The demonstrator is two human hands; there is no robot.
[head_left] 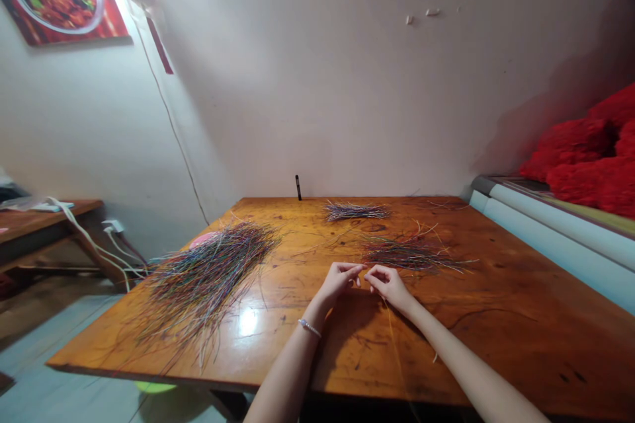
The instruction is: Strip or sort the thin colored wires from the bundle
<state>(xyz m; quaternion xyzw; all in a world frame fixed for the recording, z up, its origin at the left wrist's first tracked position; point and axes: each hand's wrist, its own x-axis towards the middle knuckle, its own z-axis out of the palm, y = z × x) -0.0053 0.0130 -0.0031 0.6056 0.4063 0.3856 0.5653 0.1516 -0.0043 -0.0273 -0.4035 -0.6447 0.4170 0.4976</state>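
Observation:
My left hand [342, 275], with a beaded bracelet [310, 328] on its wrist, is closed in a pinch above the table. What sits between its fingertips is too small to make out. Close beside it, my right hand [389, 284] is also pinched, and a thin yellow wire [395, 344] trails down from it towards the table's front edge. Just behind the right hand lies a loose bundle of coloured wires [411, 254]. A much larger heap of multicoloured wires [213, 271] spreads over the table's left side. Farther back is a small, neater wire bundle [356, 211].
The wooden table [496, 344] meets the wall at its back edge, where a black marker [298, 188] stands upright. Large pale rolls [546, 225] and red fluffy material [590, 158] are at the right. A side table with cables [89, 244] is at the left.

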